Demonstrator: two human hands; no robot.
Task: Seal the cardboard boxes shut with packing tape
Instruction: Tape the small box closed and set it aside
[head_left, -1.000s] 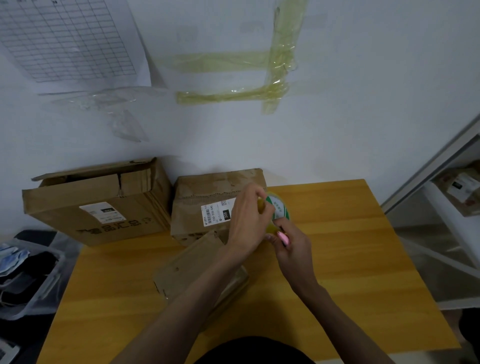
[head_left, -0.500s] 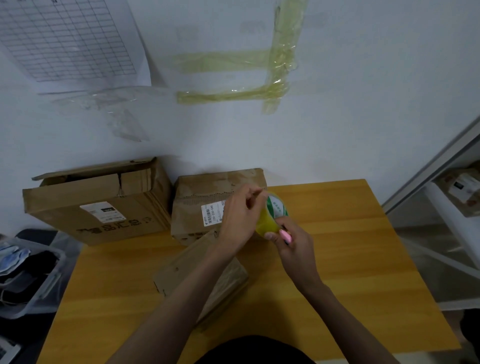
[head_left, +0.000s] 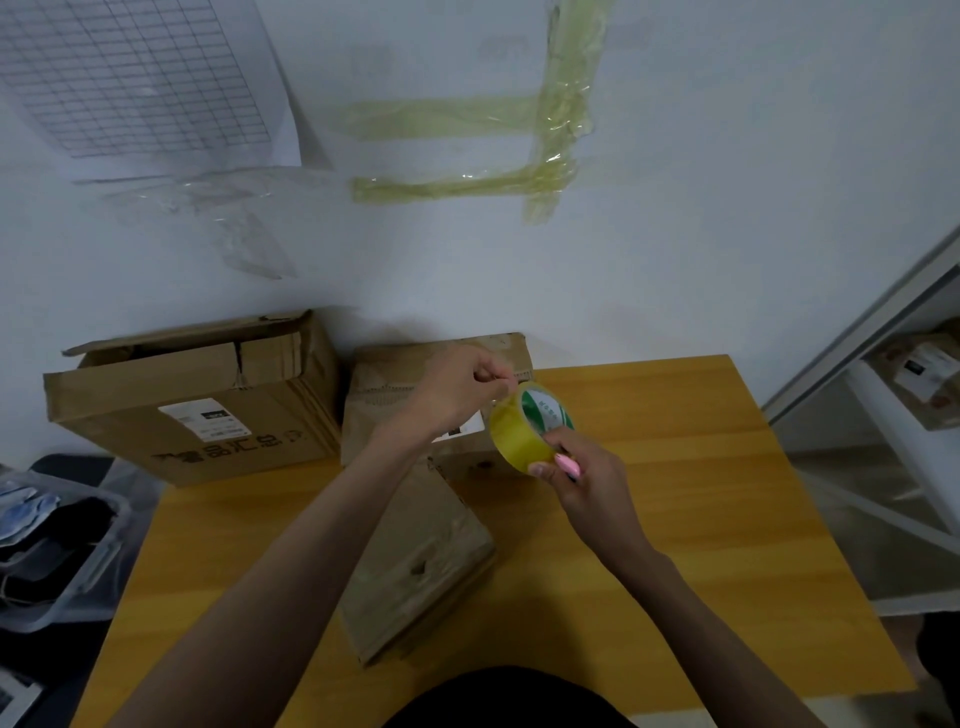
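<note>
My right hand (head_left: 589, 483) grips a yellow roll of packing tape (head_left: 524, 428) together with a small pink object (head_left: 567, 464), held above the wooden table (head_left: 675, 493). My left hand (head_left: 457, 392) pinches the free tape end at the top of the roll. A flat cardboard box (head_left: 415, 556) lies on the table under my forearms. A second box (head_left: 384, 400) stands behind it against the wall, partly hidden by my left hand. A larger box (head_left: 197, 400) with loose top flaps stands at the far left.
A clear plastic bin (head_left: 57, 545) with dark contents sits on the floor left of the table. A white shelf frame (head_left: 883, 374) holding a small parcel (head_left: 924, 374) stands at the right. Strips of yellowish tape (head_left: 550, 130) and a gridded sheet (head_left: 135, 78) hang on the wall.
My left hand has drawn up and to the left away from the roll, fingers pinched. The roll is now uncovered and tilted in my right hand.
</note>
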